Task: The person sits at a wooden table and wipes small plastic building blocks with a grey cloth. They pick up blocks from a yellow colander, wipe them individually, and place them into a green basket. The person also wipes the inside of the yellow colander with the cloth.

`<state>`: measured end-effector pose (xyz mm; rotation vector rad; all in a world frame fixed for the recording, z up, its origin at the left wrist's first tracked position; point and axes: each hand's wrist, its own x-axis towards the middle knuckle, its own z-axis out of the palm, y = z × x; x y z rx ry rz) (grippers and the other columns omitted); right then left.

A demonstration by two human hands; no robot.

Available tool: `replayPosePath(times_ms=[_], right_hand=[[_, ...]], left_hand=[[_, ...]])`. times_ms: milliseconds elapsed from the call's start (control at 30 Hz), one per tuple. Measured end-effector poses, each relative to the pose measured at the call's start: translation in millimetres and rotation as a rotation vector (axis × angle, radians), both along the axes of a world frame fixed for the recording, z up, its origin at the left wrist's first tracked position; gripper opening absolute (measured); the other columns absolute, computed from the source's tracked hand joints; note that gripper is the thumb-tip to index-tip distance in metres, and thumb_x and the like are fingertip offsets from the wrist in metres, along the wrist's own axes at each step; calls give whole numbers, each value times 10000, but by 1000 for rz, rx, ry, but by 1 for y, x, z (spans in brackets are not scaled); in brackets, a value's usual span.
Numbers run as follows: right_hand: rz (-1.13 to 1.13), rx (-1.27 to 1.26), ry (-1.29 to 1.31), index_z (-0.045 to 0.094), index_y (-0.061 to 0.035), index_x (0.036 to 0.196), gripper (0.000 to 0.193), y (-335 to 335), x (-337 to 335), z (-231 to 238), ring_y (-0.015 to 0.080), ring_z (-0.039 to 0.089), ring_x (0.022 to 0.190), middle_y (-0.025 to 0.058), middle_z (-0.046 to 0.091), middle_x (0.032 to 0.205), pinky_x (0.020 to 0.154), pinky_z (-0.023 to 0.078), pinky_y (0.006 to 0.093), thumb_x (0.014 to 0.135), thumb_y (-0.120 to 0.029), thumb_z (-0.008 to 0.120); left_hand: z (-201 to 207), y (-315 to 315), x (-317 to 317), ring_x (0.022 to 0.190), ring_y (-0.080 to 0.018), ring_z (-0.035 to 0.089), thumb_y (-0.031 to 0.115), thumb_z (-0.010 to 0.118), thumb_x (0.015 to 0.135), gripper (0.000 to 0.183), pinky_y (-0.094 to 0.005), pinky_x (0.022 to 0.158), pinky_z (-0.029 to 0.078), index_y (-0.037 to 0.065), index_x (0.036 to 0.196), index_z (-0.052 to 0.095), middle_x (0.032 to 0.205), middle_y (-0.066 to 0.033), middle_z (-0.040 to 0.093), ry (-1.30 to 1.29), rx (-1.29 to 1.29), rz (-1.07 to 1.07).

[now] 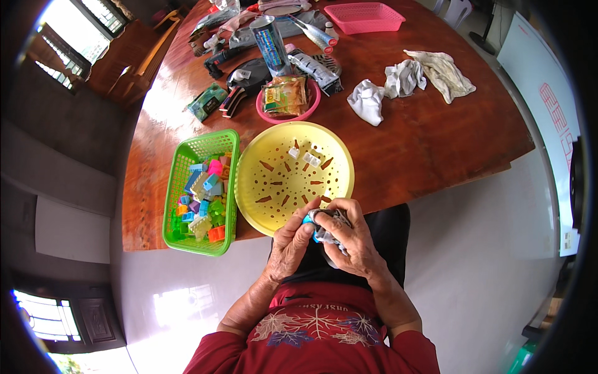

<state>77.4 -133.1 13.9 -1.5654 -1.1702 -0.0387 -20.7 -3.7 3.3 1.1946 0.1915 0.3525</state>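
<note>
Over the near rim of a yellow colander (249, 209), my two hands work close together. My left hand (289, 247) pinches a small blue toy block (308, 219). A crumpled grey patterned cloth (325, 237) is bunched in my right hand (360, 242) and presses against the block, hiding much of it. Two small whitish blocks (312, 160) lie inside the colander. To its left, a green plastic basket (232, 187) holds many coloured building blocks (200, 193).
Behind the colander stand a pink bowl (316, 103) with food packets, a tall printed canister (270, 47) and a cordless drill (221, 59). White cloths (367, 101) lie at the right. A pink basket (364, 25) sits at the far edge of the brown table (423, 137).
</note>
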Motion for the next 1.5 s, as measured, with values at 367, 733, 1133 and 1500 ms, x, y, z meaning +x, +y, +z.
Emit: replayPosePath(times_ms=[367, 733, 1133, 1500], right_hand=[[92, 80, 241, 598, -40, 1065, 359, -20, -17, -12, 234, 572, 808, 122, 503, 1008, 685, 498, 338, 710, -1, 641], [-58, -18, 81, 577, -29, 1137, 515, -4, -19, -14, 300, 544, 925, 143, 489, 1048, 753, 488, 360, 640, 14, 705], [-129, 134, 247, 568, 19, 1075, 395, 1, -13, -21, 275, 566, 923, 140, 546, 1046, 776, 485, 337, 695, 48, 673], [-292, 203, 9, 584, -33, 1075, 373, 23, -16, -10, 276, 577, 902, 141, 512, 1048, 736, 498, 336, 724, 33, 690]], left_hand=[[0, 6, 15, 839, -111, 554, 114, 617, 898, 196, -262, 758, 464, 45, 1042, 503, 974, -44, 598, -92, -180, 93], [-7, 0, 10, 908, -135, 598, 73, 592, 904, 160, -264, 809, 491, 54, 1040, 509, 1000, -74, 621, -65, -311, 88], [2, -4, 25, 916, -128, 583, 145, 554, 935, 158, -317, 824, 480, 43, 1055, 565, 1042, -50, 619, 12, -440, -5], [-15, -13, 20, 900, -153, 622, 167, 595, 907, 249, -276, 803, 527, -10, 1080, 626, 1020, -92, 655, -86, -421, 27]])
